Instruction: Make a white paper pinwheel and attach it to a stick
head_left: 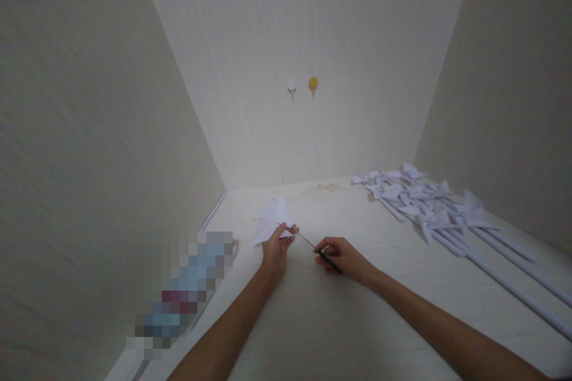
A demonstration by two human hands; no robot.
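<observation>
My left hand is closed on a white paper piece with pointed, cut corners, pinching it between thumb and fingers. My right hand grips a slim screwdriver-like tool by its black handle. The tool's thin metal shaft points up and left, and its tip meets the paper's edge at my left fingertips. Whether the tip has gone through the paper cannot be made out.
White paper pinwheels on long rolled sticks lie piled along the table's right side. A pixelated, blurred-out object stands at the left edge. A white hook and a yellow hook are on the back wall.
</observation>
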